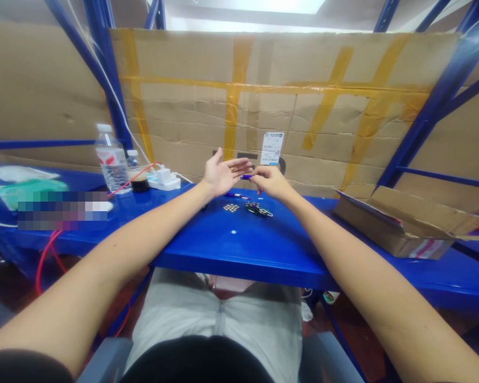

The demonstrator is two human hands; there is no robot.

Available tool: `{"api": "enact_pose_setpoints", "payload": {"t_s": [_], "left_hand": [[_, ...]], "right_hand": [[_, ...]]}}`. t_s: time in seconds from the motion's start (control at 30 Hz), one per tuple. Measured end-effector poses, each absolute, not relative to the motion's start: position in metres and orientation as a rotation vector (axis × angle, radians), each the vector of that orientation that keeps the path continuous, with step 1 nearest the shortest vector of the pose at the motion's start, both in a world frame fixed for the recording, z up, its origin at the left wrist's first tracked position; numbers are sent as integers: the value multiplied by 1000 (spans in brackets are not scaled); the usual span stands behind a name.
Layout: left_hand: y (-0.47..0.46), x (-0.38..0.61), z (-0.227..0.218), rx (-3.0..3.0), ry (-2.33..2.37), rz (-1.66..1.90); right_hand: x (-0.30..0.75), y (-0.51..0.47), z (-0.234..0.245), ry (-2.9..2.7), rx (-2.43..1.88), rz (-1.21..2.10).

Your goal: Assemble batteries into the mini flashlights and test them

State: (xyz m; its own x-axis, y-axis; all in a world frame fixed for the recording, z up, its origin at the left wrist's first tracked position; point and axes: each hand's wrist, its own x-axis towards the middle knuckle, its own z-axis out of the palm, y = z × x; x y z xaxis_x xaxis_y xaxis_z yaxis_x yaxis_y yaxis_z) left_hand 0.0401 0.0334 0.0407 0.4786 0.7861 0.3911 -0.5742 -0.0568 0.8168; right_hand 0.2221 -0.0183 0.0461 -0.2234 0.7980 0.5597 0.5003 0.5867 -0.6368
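The right grip pinches a pen; the left grip is wide beside it. A loose pinch could drop the pen and scatter the bits below.

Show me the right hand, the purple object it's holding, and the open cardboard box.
Right hand (273, 181): head view, on the back of the hand.
Purple object (246, 177): head view, on the part sticking out past the fingers.
Open cardboard box (373, 226): head view, on its long side wall.

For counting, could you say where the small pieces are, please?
In the head view, the small pieces lie centrally on the blue table, left of the dark bundle.
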Motion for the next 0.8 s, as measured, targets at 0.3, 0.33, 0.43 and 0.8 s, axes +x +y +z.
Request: {"api": "enact_pose_setpoints", "payload": {"t_s": [0.3, 0.33, 0.43, 0.8], "left_hand": [[31, 39, 43, 1162, 246, 1080], [31, 38, 43, 1162, 246, 1076], [31, 38, 43, 1163, 249, 1065], [32, 38, 41, 1223, 239, 1045]], "right_hand": [[218, -22, 44, -1991, -930, -24], [217, -23, 45, -1996, -924, -30], [217, -25, 45, -2007, -934, -61], [216, -27, 45, -2012, -894, -40]]}}
